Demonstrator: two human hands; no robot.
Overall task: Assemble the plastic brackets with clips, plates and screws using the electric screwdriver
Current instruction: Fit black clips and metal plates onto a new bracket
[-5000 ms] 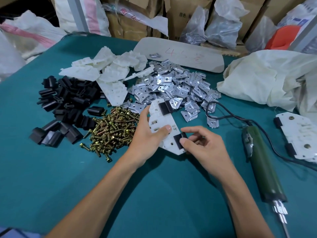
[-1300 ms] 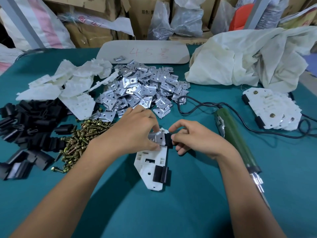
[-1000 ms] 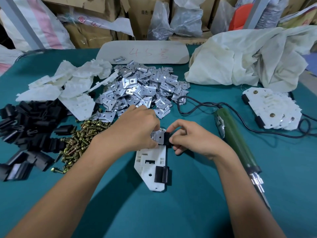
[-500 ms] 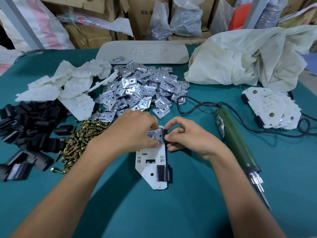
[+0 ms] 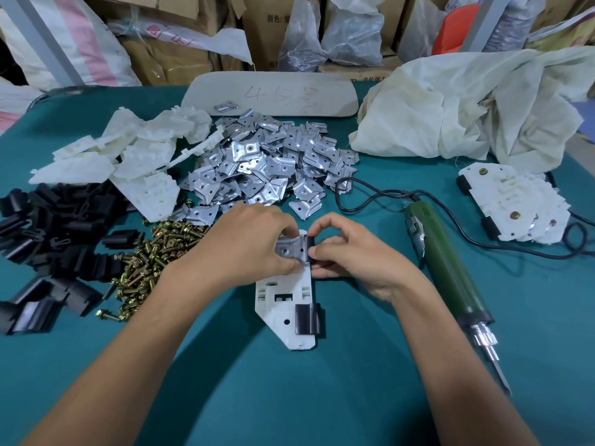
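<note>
A white plastic bracket point(image 5: 279, 312) lies flat on the green table point(image 5: 289, 397) in front of me. One black clip point(image 5: 307, 319) sits on its near right edge. At its far end my left hand point(image 5: 244, 244) pinches a metal plate point(image 5: 289, 251) down on the bracket. My right hand point(image 5: 354, 252) pinches a second black clip point(image 5: 309, 247) at the plate's right side. The green electric screwdriver point(image 5: 447, 272) lies to the right, untouched, bit pointing toward me.
Piles lie behind and left: metal plates point(image 5: 267, 165), white brackets point(image 5: 128, 152), black clips point(image 5: 54, 230), brass screws point(image 5: 154, 259). Finished brackets point(image 5: 515, 204) are stacked at the right. The screwdriver cord point(image 5: 370, 196), a white cloth point(image 5: 467, 101) and a flat board point(image 5: 273, 91) lie further back.
Five seconds ago both hands held the bracket tilted up with a clip. Since then it lies flat, and in the last second both hands stay at its far end on the plate and clip.
</note>
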